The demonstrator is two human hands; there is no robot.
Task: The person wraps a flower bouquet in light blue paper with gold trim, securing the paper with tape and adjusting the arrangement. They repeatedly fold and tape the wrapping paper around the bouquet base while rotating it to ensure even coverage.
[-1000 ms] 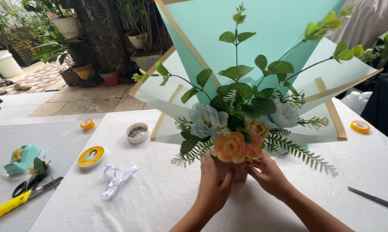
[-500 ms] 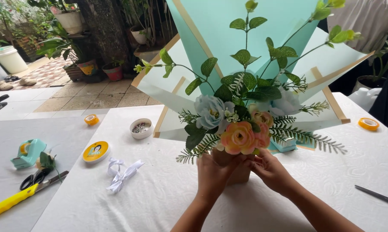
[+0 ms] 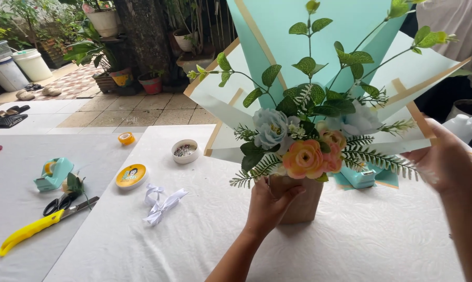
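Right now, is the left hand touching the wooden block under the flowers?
Touching. The head view shows the left hand wrapped around the wooden block, thumb on its front.

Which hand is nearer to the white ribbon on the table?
Left. The left hand grips the wooden block just right of the ribbon; the right hand is at the paper's far edge.

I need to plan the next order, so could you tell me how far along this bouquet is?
Done: flowers sit in the wooden block, backed by teal paper. In hand: left hand grips the block, right hand touches the paper's edge. Left: white ribbon lies unused.
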